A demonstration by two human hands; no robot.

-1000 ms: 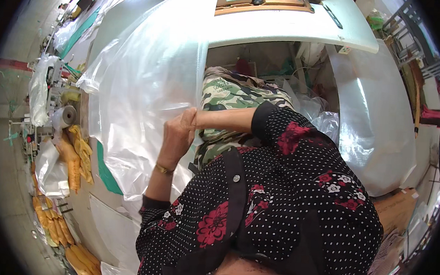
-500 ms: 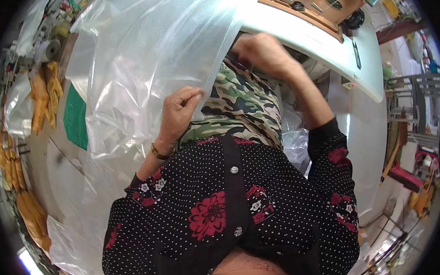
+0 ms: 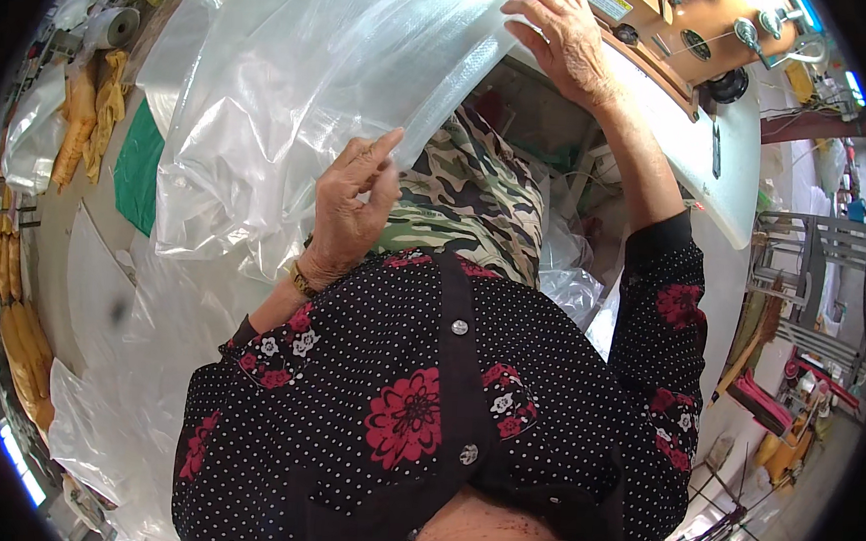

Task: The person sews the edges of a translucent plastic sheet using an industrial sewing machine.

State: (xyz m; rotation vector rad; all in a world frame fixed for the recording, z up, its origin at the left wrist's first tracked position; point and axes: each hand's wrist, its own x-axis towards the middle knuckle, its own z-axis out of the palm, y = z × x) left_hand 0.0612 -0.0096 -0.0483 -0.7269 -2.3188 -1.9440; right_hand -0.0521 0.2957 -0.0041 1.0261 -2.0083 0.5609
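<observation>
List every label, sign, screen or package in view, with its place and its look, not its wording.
Small rectangular sticker label: top centre, on the tan machine body beside the right hand; yellow and white with dark print.
Small glowing blue-white panel: far lower left rim; too small to tell what it is.
No other labels can be made out.

The large clear plastic sheet (image 3: pixel 295 97) looks thin, glossy and crinkled, with a finely textured band along its edge. The white desk (image 3: pixel 698 162) has a smooth, matt top, and the tan sewing machine (image 3: pixel 690 29) on it carries shiny metal knobs. The black dotted floral blouse (image 3: pixel 445 418) and camouflage trousers (image 3: pixel 476 194) are soft matt cloth.
</observation>
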